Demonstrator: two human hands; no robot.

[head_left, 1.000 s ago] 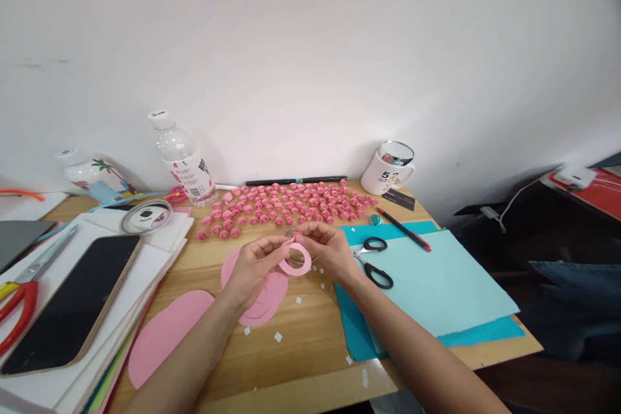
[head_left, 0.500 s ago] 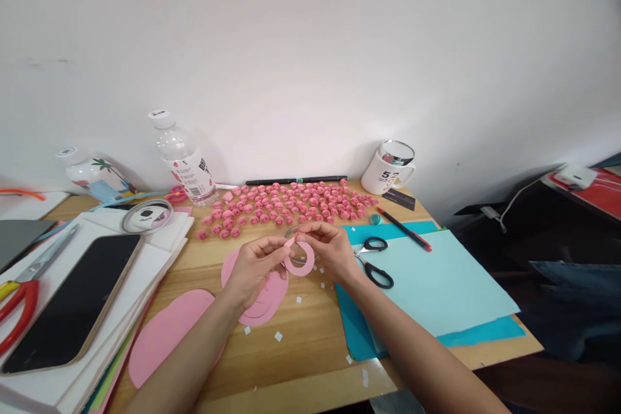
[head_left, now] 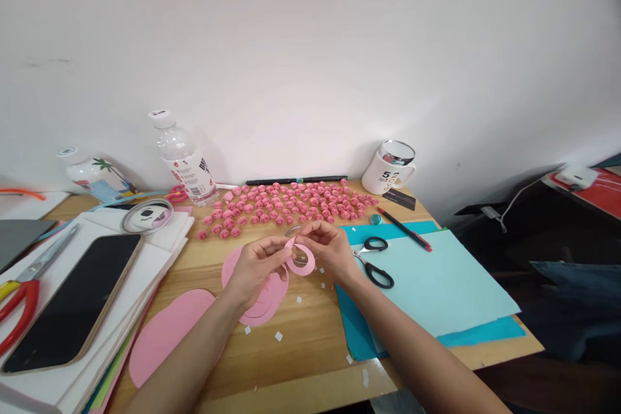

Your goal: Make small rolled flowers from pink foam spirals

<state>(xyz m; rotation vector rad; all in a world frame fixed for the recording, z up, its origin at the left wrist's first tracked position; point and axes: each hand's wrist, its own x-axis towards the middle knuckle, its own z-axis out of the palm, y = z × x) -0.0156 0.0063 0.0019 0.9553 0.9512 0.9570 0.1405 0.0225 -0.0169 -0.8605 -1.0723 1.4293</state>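
A curled pink paper strip [head_left: 303,267] hangs in a loop between my two hands over the middle of the table. My left hand [head_left: 259,265] pinches it at its left side. With closed fingertips, my right hand [head_left: 327,247] grips the top of the same strip. Below my left hand lie pink paper circles [head_left: 264,307] with curved cut lines, partly hidden by the hand. More pink paper circles [head_left: 169,330] lie to the left, partly under my left forearm. Behind my hands sit several small rolled pink paper roses [head_left: 291,200]. Black-handled scissors [head_left: 376,262] rest right of my right hand.
Blue paper sheets [head_left: 446,284] and a dark red-tipped pen [head_left: 405,229] lie on the right. A white mug [head_left: 388,168] and a water bottle [head_left: 184,162] stand by the wall. On the left, a phone [head_left: 72,304] and red-handled scissors [head_left: 22,304] rest on stacked paper.
The strip's loop has tilted and looks flatter as my fingers turn its top. Both hands stay in nearly the same place.
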